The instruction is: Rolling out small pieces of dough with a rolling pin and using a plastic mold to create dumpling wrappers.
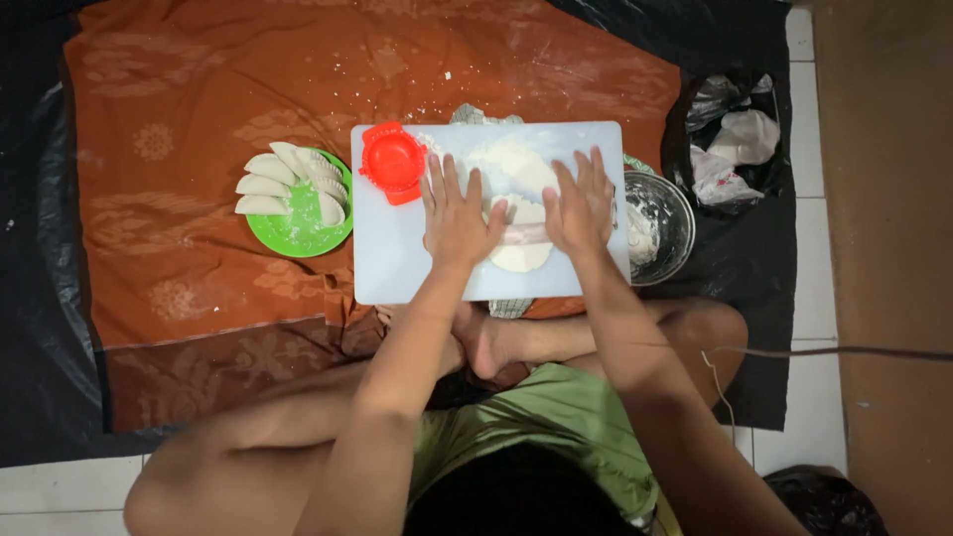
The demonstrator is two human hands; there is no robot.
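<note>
Now both hands lie flat, fingers spread, on a thin rolling pin: left hand, right hand. Under it, pale soft dough is on a white smooth board. Red round plastic mould sits at the board's corner; green plate holds folded dumplings.
</note>
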